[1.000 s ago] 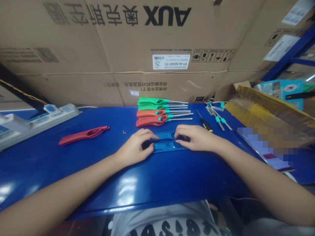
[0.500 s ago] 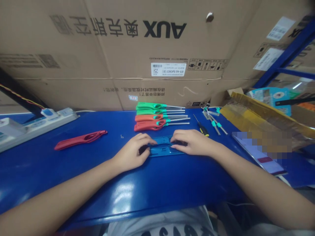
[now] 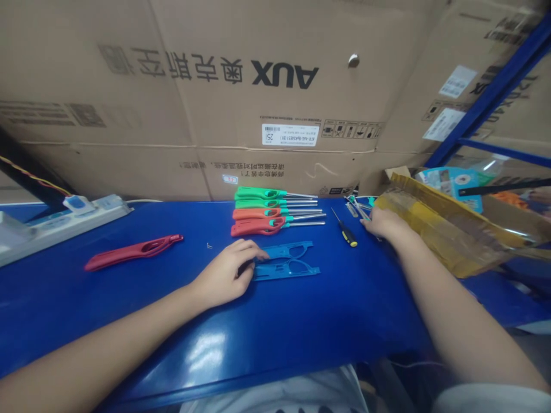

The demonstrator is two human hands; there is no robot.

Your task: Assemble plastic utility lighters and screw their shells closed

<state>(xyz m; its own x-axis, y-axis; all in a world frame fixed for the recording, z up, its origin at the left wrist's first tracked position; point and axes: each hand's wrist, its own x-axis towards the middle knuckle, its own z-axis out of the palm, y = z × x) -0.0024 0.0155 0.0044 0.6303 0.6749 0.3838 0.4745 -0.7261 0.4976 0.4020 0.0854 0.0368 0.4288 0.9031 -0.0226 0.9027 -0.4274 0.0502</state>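
Note:
Two blue plastic lighter casing halves [image 3: 297, 268] lie side by side on the table, one above the other. My left hand [image 3: 230, 272] rests over their left ends, fingers curled onto them. To the right, my right hand [image 3: 390, 225] is closed over a small group of metal lighter tubes [image 3: 358, 205] with teal fittings. Its fingertips pinch at one tube, partly hidden beneath the hand. A screwdriver [image 3: 346, 232] with a black and yellow handle lies between the two hands.
Several assembled green, orange and red lighters [image 3: 258, 213] lie in a stack behind the casing. Further left are a red casing [image 3: 135, 252], tiny screws [image 3: 209, 245] and a power strip [image 3: 97, 213]. An open, taped carton [image 3: 434, 229] stands at right; large cardboard [image 3: 193, 115] walls the back.
My right hand has let go of the blue casing halves and moved right to the metal tubes. My left hand stays on the casing. The view has shifted slightly.

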